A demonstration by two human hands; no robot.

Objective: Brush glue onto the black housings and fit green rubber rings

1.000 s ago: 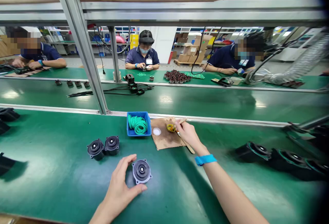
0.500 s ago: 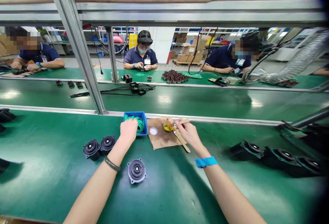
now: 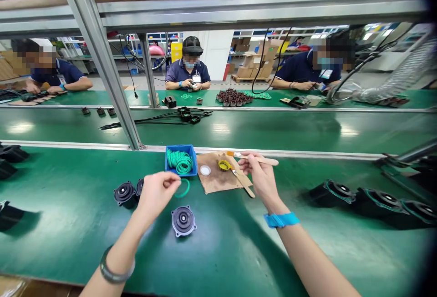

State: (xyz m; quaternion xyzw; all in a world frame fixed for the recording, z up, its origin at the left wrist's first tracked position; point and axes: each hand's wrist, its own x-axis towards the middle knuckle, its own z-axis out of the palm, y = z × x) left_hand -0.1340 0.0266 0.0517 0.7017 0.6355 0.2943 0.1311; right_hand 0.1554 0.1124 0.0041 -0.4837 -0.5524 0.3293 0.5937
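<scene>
A thin green rubber ring was pinched between the closed fingers of the left hand, above the green counter and near a round dark-grey housing; a wooden-handled brush was gripped in the right hand's closed fingers.

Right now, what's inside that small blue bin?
The blue bin holds a heap of green rings. Only the upper ones show; they hide the bin's floor and anything beneath them.
</scene>
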